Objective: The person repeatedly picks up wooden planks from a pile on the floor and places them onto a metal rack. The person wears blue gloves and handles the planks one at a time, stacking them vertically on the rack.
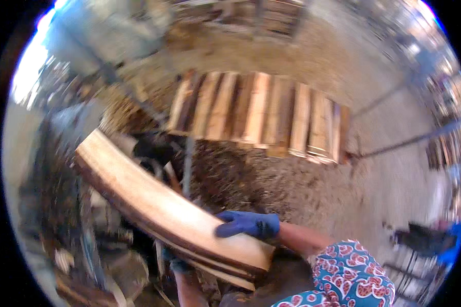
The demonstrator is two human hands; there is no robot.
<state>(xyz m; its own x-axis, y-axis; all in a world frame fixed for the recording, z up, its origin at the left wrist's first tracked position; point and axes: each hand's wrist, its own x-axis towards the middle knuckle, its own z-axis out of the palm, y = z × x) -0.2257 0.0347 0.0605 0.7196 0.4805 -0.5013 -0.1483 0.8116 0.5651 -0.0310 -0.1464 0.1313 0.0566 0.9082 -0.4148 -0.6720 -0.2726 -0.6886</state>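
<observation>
A short stack of pale wooden slabs (161, 199) with dark bark edges lies slantwise in front of me, from upper left to lower right. My right hand (248, 225), in a blue glove, grips the stack near its right end, with the thumb over the top face. Below the stack, my gloved left hand (178, 262) holds it from the near side; its fingers are mostly hidden by the wood. Blur softens the scene.
Beyond the slabs, a row of bark-edged boards (258, 110) lies side by side over dirt-strewn ground. Thin metal bars (415, 138) cross at the right. Machinery-like clutter (89, 230) fills the left. A dark object beside something blue (425, 238) stands at the lower right.
</observation>
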